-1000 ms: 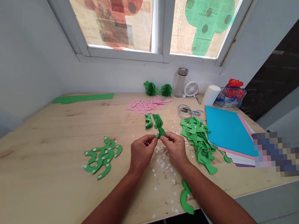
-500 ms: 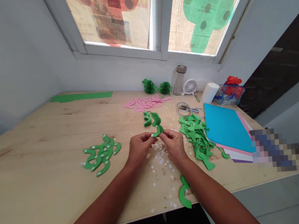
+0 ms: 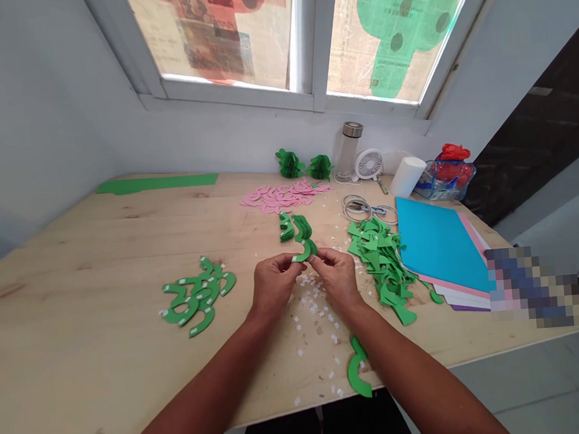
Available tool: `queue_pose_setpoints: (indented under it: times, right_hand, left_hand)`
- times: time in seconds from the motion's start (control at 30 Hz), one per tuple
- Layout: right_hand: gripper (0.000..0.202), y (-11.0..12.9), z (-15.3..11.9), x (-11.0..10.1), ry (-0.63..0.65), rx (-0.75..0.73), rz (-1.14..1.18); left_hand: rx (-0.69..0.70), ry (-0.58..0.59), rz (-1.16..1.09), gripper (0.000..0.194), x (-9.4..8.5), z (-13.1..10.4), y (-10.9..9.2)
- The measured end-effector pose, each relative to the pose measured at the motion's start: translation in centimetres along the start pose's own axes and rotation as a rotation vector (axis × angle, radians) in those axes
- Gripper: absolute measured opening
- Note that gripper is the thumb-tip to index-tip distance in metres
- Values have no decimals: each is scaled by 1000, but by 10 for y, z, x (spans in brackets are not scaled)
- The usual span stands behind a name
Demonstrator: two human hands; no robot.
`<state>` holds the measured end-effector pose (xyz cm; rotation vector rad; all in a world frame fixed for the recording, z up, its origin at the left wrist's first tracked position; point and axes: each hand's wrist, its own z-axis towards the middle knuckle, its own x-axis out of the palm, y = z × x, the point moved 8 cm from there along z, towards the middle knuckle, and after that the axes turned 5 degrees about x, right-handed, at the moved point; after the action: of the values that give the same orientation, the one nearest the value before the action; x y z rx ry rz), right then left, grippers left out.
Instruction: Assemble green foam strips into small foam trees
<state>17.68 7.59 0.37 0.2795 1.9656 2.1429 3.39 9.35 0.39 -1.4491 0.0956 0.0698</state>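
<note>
My left hand (image 3: 273, 284) and my right hand (image 3: 338, 280) meet over the middle of the table, fingers pinched on a green curved paper cutout (image 3: 301, 251) with white bits on it. Layered green cutouts (image 3: 301, 227) stand directly behind it; whether they are joined to it I cannot tell. A small green stack (image 3: 285, 226) is just to their left. Small white paper bits (image 3: 316, 302) lie scattered below my hands. Left of my left hand is a pile of curved green cutouts (image 3: 199, 296) with white tabs. Another green cutout (image 3: 358, 371) lies by my right forearm at the table edge.
Green paper scraps (image 3: 380, 256) are heaped on the right, beside blue paper sheets (image 3: 437, 245). Pink cutouts (image 3: 282, 196) lie farther back. Along the wall stand green paper ornaments (image 3: 289, 164), a bottle (image 3: 348, 149), a small fan (image 3: 368, 164) and a white roll (image 3: 407, 176).
The view has shifted slightly. Both hands keep nearly the same place and grip on the green paper cutout.
</note>
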Motion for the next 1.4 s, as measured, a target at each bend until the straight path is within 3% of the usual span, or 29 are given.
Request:
queue_pose_setpoints:
  times: [0.57,0.83,0.9,1.1,1.4]
  right_hand:
    - [15,-7,3,-2,-15,149,267]
    - [9,-3,2,-10,-49,218,298]
    - [10,-5,3,-9,-33,229,321]
    - [13,-7,3,-4,36,239,416]
    - [14,-1,0,3,121,166,425]
  left_hand:
    - [-123,-44,-207,17,2,-2,1]
    - [-15,39,-3,20,-4,2,-12]
    - [0,42,-2,13,-4,1,-13]
    - [-11,81,-237,19,3,-1,-20]
    - [-217,211,-528,20,16,-8,-12]
